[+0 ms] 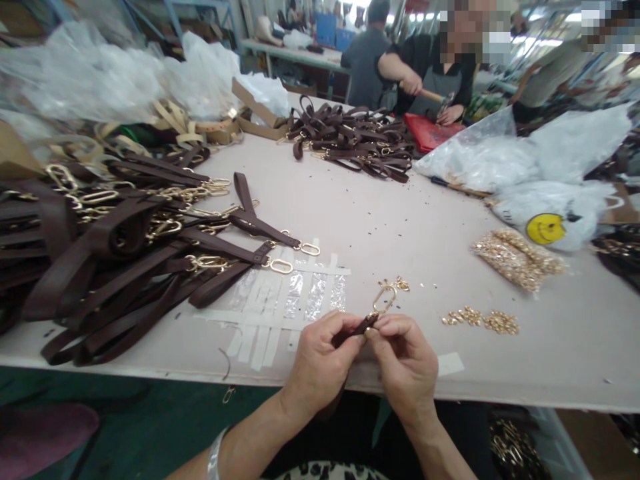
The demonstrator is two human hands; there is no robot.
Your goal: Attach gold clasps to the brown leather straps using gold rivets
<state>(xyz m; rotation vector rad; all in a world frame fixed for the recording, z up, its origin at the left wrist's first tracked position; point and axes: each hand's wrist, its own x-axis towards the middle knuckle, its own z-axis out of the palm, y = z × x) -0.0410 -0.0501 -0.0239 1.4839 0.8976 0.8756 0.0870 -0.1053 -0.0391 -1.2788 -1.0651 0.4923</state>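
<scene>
My left hand (325, 353) is closed around the end of a dark brown leather strap (367, 325), near the table's front edge. A gold oval clasp (385, 298) extends from that end, above my fingertips. My right hand (407, 360) pinches at the same end, with a small gold rivet (369, 331) just showing at its thumb tip. Part of the strap is hidden by my fingers and hangs below them. Beyond the clasp lies a small cluster of gold hardware (401, 284). Loose gold rivets (500, 322) are spread to the right of my hands.
Many brown straps with gold clasps (115, 260) are heaped at left, and another strap pile (355, 137) lies at the back. Taped clear film (280, 293) covers part of the table (440, 233). A bag of gold pieces (520, 260) lies right. A co-worker opposite holds a hammer (430, 95).
</scene>
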